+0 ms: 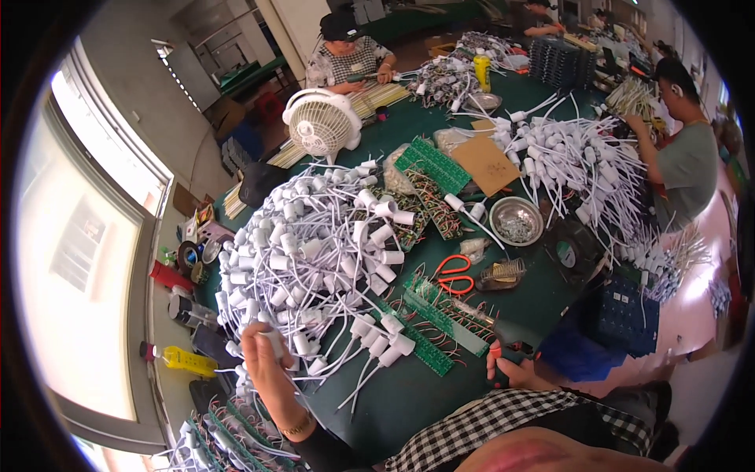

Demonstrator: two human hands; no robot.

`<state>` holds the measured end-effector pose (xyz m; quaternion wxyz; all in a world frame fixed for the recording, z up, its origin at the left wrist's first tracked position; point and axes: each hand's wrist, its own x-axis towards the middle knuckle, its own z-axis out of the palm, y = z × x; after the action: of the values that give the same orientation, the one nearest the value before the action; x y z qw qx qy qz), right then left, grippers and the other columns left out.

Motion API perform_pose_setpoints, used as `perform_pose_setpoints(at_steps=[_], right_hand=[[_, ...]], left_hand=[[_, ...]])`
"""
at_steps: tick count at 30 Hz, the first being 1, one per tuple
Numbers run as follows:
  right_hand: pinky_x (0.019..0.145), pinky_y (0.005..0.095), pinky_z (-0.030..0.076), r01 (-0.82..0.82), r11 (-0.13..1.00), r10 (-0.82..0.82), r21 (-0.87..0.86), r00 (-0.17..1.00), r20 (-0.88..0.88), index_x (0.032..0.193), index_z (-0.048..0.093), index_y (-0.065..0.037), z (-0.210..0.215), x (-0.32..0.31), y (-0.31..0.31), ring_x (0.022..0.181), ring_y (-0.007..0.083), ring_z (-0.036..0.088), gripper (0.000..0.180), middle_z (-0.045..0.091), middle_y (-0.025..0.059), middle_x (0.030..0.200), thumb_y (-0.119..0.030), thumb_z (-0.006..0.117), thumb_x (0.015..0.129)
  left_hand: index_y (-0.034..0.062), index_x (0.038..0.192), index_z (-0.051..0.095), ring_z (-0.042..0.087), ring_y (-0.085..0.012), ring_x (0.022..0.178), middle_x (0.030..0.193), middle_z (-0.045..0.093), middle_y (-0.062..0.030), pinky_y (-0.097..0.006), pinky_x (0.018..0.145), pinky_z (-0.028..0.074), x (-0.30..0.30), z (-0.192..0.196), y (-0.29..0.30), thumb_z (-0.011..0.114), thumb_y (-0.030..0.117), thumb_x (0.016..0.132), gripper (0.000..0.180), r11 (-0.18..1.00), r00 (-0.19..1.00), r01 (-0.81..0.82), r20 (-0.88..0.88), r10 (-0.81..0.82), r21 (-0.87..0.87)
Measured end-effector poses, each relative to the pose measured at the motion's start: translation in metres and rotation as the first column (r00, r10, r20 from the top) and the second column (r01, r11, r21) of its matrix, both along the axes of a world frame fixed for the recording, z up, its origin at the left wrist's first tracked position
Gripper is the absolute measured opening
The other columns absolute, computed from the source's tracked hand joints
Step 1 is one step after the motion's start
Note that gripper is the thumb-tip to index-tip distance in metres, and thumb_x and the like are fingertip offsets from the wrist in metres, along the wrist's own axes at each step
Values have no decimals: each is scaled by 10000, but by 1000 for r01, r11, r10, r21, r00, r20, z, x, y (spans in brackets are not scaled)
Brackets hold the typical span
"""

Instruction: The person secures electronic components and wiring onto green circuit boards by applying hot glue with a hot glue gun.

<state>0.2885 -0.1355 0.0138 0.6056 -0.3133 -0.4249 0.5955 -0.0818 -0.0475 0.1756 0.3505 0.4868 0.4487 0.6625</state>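
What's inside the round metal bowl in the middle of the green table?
The metal bowl holds a loose heap of small silvery metal parts, too small to identify. They cover most of its bottom, so anything under them is hidden. A white wire crosses its left rim.

A yellow bottle (482, 69) with a white cap stands upright at the far end of the green worktop (409, 393), among wire bundles. A second yellow bottle (187, 361) with a red cap lies on its side on the window ledge at the left. Clear plastic bags (451, 138) lie beside a flat brown cardboard sheet (485, 164) near the worktop's middle.
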Motion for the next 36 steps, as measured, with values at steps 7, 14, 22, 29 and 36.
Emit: perform_pose_setpoints(at_steps=[7,14,22,29,36], right_hand=[[631,297,486,14,1000,-14,10,1000,24,1184,480,-32,-5,6,-6,698,154,594,279,582,104,884,-76,510,910],[622,294,485,-7,1000,6,18,1000,27,1181,495,-18,-10,1,-2,690,142,592,276,583,94,868,-56,513,909],[635,296,486,28,996,-29,83,1000,10,1173,493,-10,-9,2,-5,684,135,584,284,586,87,867,-29,521,892],[629,283,490,13,999,-14,48,1000,22,1151,499,-9,-2,3,-9,685,130,584,265,585,80,872,-31,526,889],[590,271,482,-40,998,41,-46,999,21,1145,505,-36,-13,3,-4,693,140,585,253,581,82,890,-45,504,892]], left_hand=[[18,905,567,559,-223,650,819,562,-102,-306,604,458,100,-92,-37,610,64,854,81,892,675,370,-585,-450,-259],[81,899,601,609,-342,768,901,606,-116,-411,635,491,124,-113,-67,669,105,769,148,925,334,270,-876,-349,-265],[72,931,614,560,-320,821,970,580,-120,-401,711,472,112,-139,-53,640,7,742,202,910,425,411,-893,-147,46],[99,949,629,553,-288,836,1014,501,-144,-361,652,477,101,-159,-61,711,-22,687,301,938,509,338,-853,-114,76],[8,992,534,543,-363,891,1066,529,-198,-416,742,469,96,-147,-40,607,-70,746,268,845,405,534,-887,-221,34]])
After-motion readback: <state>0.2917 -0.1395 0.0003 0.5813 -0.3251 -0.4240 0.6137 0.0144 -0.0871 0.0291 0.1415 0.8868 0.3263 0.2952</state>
